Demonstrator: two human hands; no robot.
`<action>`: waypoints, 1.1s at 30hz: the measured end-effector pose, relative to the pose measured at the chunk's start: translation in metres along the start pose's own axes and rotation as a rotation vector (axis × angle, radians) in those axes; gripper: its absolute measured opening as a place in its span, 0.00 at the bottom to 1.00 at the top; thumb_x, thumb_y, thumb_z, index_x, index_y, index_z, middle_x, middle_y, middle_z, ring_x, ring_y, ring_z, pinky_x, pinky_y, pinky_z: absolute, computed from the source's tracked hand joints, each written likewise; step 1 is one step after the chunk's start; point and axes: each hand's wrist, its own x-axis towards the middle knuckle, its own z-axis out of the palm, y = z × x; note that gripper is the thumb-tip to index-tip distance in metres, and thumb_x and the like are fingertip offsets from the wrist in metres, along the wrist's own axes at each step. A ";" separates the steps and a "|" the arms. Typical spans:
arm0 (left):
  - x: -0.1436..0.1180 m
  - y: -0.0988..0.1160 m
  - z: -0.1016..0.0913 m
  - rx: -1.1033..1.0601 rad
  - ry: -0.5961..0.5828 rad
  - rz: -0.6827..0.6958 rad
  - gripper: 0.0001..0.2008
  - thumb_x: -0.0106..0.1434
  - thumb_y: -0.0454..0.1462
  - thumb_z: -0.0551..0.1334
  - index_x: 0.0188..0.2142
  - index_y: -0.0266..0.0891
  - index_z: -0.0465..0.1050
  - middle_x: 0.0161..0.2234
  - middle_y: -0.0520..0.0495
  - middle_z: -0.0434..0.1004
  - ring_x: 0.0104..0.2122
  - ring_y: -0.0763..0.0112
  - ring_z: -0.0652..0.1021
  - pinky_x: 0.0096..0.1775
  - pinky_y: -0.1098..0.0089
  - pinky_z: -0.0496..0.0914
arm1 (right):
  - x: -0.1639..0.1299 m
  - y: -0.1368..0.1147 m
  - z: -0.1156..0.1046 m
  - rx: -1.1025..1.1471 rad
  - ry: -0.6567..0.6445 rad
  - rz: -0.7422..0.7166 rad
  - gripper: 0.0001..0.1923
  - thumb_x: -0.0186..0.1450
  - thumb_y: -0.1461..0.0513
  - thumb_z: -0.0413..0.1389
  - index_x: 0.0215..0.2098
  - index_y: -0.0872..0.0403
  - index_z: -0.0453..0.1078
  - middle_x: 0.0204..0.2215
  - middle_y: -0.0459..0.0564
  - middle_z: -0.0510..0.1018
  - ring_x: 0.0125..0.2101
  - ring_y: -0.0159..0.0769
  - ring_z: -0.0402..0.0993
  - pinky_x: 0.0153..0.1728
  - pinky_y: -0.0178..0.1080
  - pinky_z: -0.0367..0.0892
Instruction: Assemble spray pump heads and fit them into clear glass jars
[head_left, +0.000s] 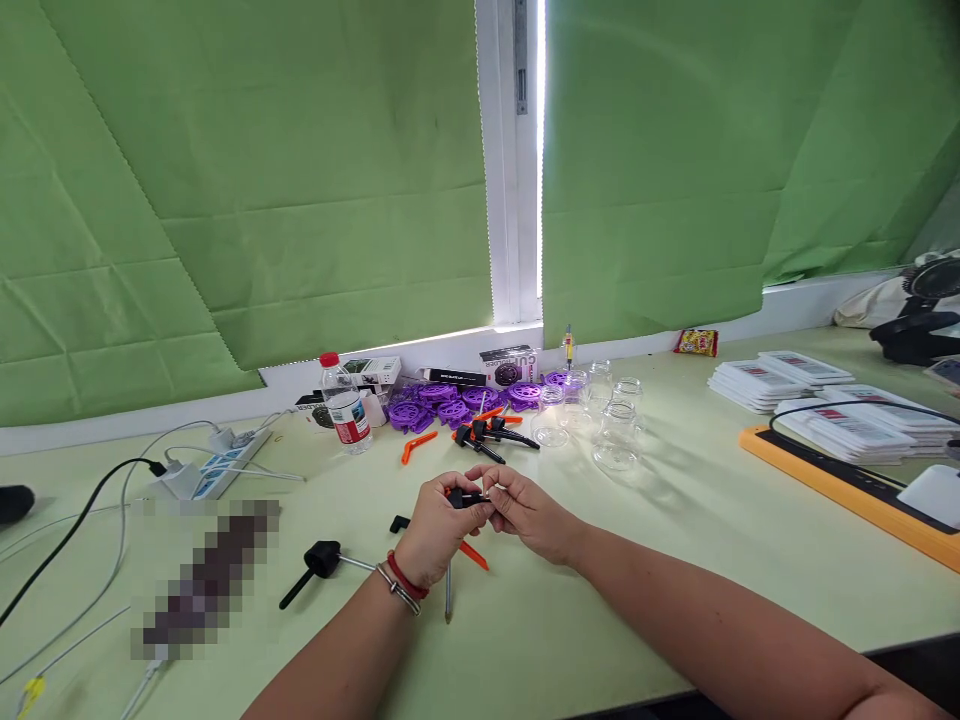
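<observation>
My left hand [433, 528], with a red band and metal bangles at the wrist, is closed around a black plastic part [465, 498]. The fingertips of my right hand [529, 512] pinch the same part at its right end; a small detail there is too fine to make out. Below the hands, an orange pointed piece [474, 556] and a thin metal rod [448, 598] show partly behind my left hand. To the left lies a black cup-shaped piece [322, 558] with a handle and a metal rod.
Beyond my hands lie black handled pieces [495, 432], an orange piece [417, 446] and purple wheel-like parts [450, 410]. Clear glass jars [616, 440] and a bottle [349, 415] stand near. A power strip [232, 462], stacked white packs [840, 430] and an orange-edged device [847, 500] flank them.
</observation>
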 end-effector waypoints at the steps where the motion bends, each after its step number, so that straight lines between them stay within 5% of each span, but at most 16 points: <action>1: 0.000 0.001 0.001 0.010 0.015 -0.004 0.19 0.39 0.37 0.72 0.27 0.36 0.65 0.18 0.55 0.69 0.17 0.77 0.70 0.22 0.74 0.65 | 0.001 0.000 0.000 -0.001 0.008 0.007 0.19 0.63 0.47 0.50 0.42 0.53 0.61 0.31 0.46 0.68 0.24 0.26 0.60 0.26 0.33 0.57; 11: -0.001 0.000 0.004 0.088 0.113 0.003 0.14 0.43 0.36 0.68 0.25 0.38 0.63 0.14 0.58 0.65 0.14 0.80 0.65 0.19 0.76 0.61 | 0.006 -0.001 0.004 -0.005 0.131 0.032 0.21 0.63 0.46 0.50 0.40 0.54 0.62 0.22 0.41 0.63 0.21 0.25 0.59 0.24 0.32 0.55; 33: -0.003 0.003 0.003 0.131 0.111 -0.016 0.13 0.43 0.35 0.68 0.25 0.37 0.65 0.18 0.57 0.65 0.15 0.80 0.66 0.19 0.75 0.62 | 0.003 0.003 -0.001 -0.057 0.052 0.030 0.20 0.64 0.46 0.47 0.40 0.55 0.61 0.21 0.40 0.62 0.21 0.26 0.56 0.24 0.32 0.52</action>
